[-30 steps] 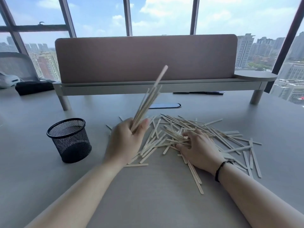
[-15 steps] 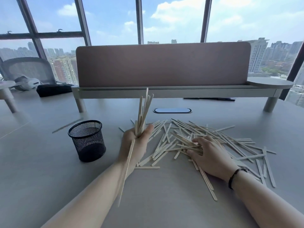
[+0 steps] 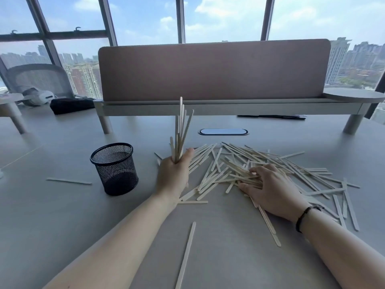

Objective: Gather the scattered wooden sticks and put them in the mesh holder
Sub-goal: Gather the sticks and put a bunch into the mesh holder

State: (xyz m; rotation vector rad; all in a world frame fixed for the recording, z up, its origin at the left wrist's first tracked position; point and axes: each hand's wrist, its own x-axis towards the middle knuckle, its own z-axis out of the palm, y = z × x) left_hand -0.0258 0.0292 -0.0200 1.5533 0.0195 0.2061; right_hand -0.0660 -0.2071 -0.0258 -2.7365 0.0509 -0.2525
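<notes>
Stray stick, far left: one wooden stick (image 3: 68, 181) lies flat on the grey table (image 3: 52, 222), left of the holder and well apart from both hands.
Mesh holder: the black mesh holder (image 3: 114, 168) stands upright on the table, left of the left hand; whether any stick is inside cannot be told through the mesh.
Left hand: the left hand (image 3: 173, 176) is raised off the table, back toward the camera, forearm reaching in from the lower left. Its fingers are curled round a bundle of sticks (image 3: 180, 132) that stands nearly upright and fans a little at the top (the thumb lies along the bundle's right side). The fingertips are hidden behind the hand.
Stick near the camera: a single stick (image 3: 186, 254) lies on the table between the two forearms, its lower end cut off by the picture's edge.
Pile: the scattered sticks (image 3: 270, 163) lie criss-crossed on the table, right of the left hand.
Right hand: the right hand (image 3: 273, 189) lies palm down on the pile, fingers bent over a small cluster of sticks; how firmly they grip cannot be made out. A black band (image 3: 305, 215) circles the wrist.
</notes>
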